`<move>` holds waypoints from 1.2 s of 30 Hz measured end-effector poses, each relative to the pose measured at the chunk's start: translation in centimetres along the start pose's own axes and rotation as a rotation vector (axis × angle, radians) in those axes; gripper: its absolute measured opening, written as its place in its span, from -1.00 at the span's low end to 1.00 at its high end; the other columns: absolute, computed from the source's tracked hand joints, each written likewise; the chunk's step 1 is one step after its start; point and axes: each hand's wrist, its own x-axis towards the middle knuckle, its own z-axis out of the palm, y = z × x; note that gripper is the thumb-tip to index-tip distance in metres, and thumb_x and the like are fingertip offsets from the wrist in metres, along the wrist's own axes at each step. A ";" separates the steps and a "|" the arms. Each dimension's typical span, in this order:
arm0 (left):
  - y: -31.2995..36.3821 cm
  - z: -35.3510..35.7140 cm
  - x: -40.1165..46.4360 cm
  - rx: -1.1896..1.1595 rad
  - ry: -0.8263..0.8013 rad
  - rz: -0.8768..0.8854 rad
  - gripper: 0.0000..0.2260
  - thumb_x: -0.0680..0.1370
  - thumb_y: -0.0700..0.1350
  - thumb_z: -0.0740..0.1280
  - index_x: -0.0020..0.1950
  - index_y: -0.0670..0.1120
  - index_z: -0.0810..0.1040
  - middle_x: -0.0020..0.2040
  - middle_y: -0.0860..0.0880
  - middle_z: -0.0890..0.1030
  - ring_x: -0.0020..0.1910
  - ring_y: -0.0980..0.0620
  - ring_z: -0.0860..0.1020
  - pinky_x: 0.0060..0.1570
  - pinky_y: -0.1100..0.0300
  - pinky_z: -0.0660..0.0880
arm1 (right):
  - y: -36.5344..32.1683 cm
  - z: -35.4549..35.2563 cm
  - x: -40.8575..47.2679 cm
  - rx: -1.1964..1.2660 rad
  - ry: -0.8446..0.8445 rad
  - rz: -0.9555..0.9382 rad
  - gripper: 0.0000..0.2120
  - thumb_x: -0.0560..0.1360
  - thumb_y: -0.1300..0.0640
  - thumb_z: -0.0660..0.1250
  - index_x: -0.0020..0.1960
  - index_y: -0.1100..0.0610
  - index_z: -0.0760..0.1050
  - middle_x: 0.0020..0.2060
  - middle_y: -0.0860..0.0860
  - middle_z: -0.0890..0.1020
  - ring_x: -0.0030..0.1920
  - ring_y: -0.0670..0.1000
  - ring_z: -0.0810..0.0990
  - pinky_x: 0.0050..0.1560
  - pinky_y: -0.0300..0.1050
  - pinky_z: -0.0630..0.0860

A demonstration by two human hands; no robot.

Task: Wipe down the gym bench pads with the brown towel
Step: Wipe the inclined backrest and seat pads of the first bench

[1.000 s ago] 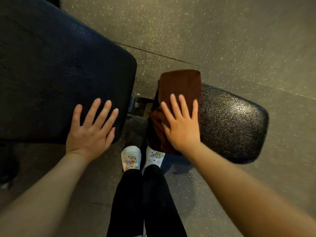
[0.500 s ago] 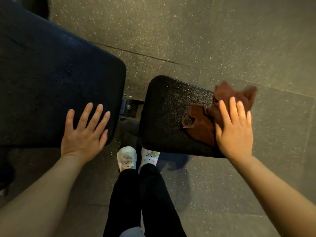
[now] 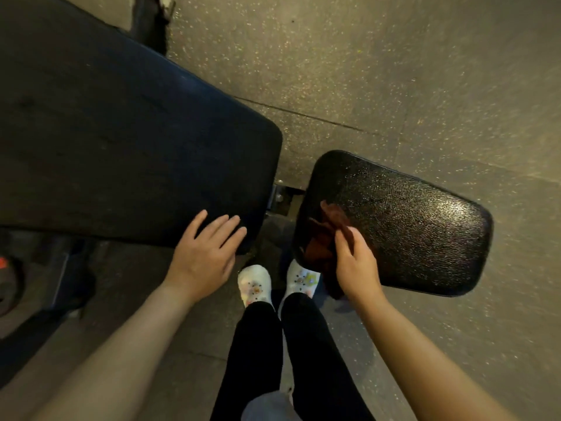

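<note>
Nearest, white shoes (image 3: 255, 284) stand on the speckled floor (image 3: 394, 71). The right hand (image 3: 356, 265) has its grip clamped on the bunched towel (image 3: 321, 238) at the seat pad's (image 3: 409, 226) near-left edge. The left hand (image 3: 205, 256) lies flat, fingers apart, on the back pad (image 3: 121, 153).

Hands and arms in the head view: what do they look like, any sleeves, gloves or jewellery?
Both forearms are bare, with no sleeves in view. The left hand and right hand wear no gloves, and no rings, watch or wristbands show. Nails look short and unpainted.
</note>
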 end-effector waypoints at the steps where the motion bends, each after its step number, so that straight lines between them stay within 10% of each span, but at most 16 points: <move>1: -0.3 -1.4 -0.9 -0.010 0.021 -0.026 -0.68 0.54 -0.11 0.24 0.21 -0.14 0.65 0.27 -0.18 0.61 0.25 -0.16 0.59 0.37 -0.26 0.27 | -1.2 1.0 -0.2 0.104 -0.012 0.003 -0.80 0.69 0.07 0.12 0.15 -0.02 0.52 0.02 -0.01 0.62 0.09 0.04 0.60 0.08 -0.09 0.49; 9: -11.5 -11.4 -7.9 0.119 0.143 -0.125 -0.73 0.58 -0.12 0.25 0.14 -0.16 0.68 0.28 -0.21 0.59 0.31 -0.19 0.53 0.47 -0.27 0.11 | -7.3 10.7 -4.7 0.281 0.015 -0.088 -0.73 0.69 0.03 0.10 0.35 -0.11 0.41 0.20 -0.11 0.56 0.22 -0.09 0.51 0.28 -0.09 0.41; 15: -22.9 -15.4 -8.3 0.361 0.027 0.062 -0.58 0.63 0.03 0.16 0.39 -0.17 0.52 0.44 -0.27 0.44 0.44 -0.25 0.39 0.44 -0.34 0.12 | -12.5 24.5 -11.1 -0.164 -0.366 -0.363 -0.39 0.60 -0.28 0.10 0.58 -0.12 0.10 0.60 -0.07 -0.01 0.58 -0.01 -0.14 0.55 0.09 -0.12; 20: -28.6 -15.3 -7.9 0.477 -0.077 0.295 -0.44 0.63 0.18 0.07 0.52 -0.11 0.37 0.54 -0.25 0.29 0.52 -0.26 0.26 0.46 -0.36 0.06 | -11.7 26.6 -8.1 -0.355 0.081 -0.378 -0.50 0.66 -0.14 -0.01 0.59 -0.14 0.07 0.60 -0.06 0.05 0.57 -0.03 -0.01 0.46 0.17 -0.10; 23: -28.9 -14.8 -8.1 0.494 -0.016 0.343 -0.42 0.64 0.21 0.08 0.55 -0.10 0.33 0.55 -0.22 0.27 0.53 -0.24 0.25 0.47 -0.30 0.10 | -8.8 25.7 -4.2 -0.431 0.087 -0.315 -0.47 0.65 -0.18 -0.08 0.59 -0.21 -0.11 0.60 -0.05 -0.13 0.58 -0.05 -0.20 0.48 0.24 -0.33; 31: -29.5 -14.2 -7.8 0.535 -0.054 0.399 -0.29 0.59 0.35 0.07 0.56 -0.12 0.30 0.54 -0.26 0.29 0.52 -0.30 0.25 0.45 -0.25 0.16 | -2.9 22.1 -0.2 -0.135 0.250 0.095 -0.50 0.70 0.04 -0.03 0.62 0.01 -0.02 0.60 0.12 0.02 0.58 0.17 0.02 0.53 0.13 0.02; 36: -29.2 -14.5 -7.5 0.519 -0.070 0.389 -0.30 0.59 0.34 0.04 0.55 -0.13 0.32 0.53 -0.29 0.29 0.50 -0.32 0.25 0.44 -0.25 0.16 | -4.7 27.2 -7.3 -0.158 0.255 0.011 -0.46 0.69 0.10 0.03 0.62 0.04 -0.06 0.61 0.07 -0.05 0.59 0.10 -0.11 0.48 -0.12 -0.09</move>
